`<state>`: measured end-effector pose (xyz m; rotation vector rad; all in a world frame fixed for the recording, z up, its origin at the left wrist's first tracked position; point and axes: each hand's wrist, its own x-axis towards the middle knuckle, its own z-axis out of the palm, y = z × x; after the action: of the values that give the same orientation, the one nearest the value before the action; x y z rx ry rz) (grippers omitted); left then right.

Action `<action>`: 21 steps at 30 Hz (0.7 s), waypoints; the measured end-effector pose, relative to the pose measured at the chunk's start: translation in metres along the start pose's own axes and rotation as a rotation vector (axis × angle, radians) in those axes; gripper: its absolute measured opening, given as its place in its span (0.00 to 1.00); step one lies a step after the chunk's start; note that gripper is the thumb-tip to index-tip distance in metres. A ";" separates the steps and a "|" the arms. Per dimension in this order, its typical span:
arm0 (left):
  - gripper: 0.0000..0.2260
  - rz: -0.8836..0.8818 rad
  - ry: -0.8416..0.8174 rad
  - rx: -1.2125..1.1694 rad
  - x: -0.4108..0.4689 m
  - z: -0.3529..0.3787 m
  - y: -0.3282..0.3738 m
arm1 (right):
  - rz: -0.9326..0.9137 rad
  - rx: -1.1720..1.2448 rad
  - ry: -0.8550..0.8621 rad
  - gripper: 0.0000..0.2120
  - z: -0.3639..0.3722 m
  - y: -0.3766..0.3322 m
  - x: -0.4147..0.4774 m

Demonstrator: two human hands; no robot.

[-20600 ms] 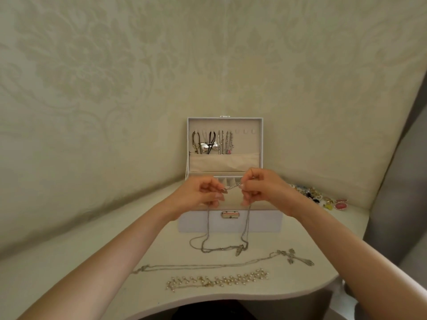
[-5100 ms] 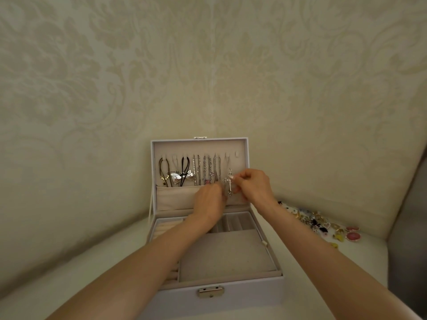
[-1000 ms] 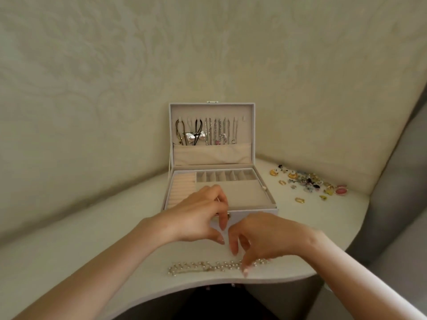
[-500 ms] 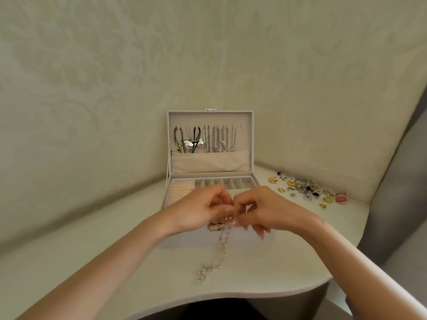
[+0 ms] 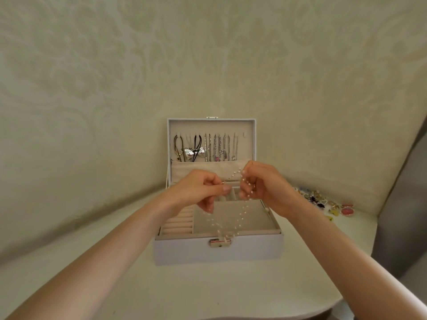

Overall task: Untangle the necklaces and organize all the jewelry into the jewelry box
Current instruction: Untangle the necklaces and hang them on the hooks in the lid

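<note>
The white jewelry box (image 5: 254, 250) stands open against the wall, with several necklaces (image 5: 215, 150) hanging on hooks inside its lid. Above the box's beige tray, my left hand (image 5: 196, 190) and my right hand (image 5: 263, 185) each pinch one end of a pearl necklace (image 5: 240, 218). Its loop hangs down between the hands to just above the box's front clasp (image 5: 220, 242). One hook at the right of the lid (image 5: 244, 134) is bare.
A heap of small colourful jewelry (image 5: 323, 203) lies on the table to the right of the box. The pale table (image 5: 208, 292) ends in a curved front edge close to me. A grey surface (image 5: 406, 204) rises at the far right.
Both hands took the pearl necklace off the table's front edge and lifted it. It now hangs over the open box, higher and farther back than half a second ago.
</note>
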<state>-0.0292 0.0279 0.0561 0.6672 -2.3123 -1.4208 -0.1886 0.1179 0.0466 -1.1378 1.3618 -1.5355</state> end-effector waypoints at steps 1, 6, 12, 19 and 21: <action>0.09 -0.038 -0.075 0.004 0.001 -0.004 0.001 | 0.007 0.021 0.012 0.12 -0.002 0.000 0.003; 0.09 -0.021 -0.262 -0.249 0.007 -0.014 0.003 | -0.008 -0.001 0.128 0.14 -0.015 0.000 0.016; 0.10 0.025 0.026 -0.339 0.046 -0.018 0.003 | 0.027 0.035 0.129 0.04 -0.022 0.008 0.034; 0.07 0.016 0.032 -0.028 0.079 -0.016 0.011 | 0.038 -0.215 -0.045 0.12 -0.028 0.004 0.055; 0.06 0.026 0.065 0.033 0.086 -0.018 0.013 | 0.035 -0.232 0.039 0.08 -0.030 0.002 0.060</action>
<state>-0.0940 -0.0274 0.0797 0.6801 -2.2905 -1.3330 -0.2356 0.0697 0.0512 -1.2216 1.6099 -1.4081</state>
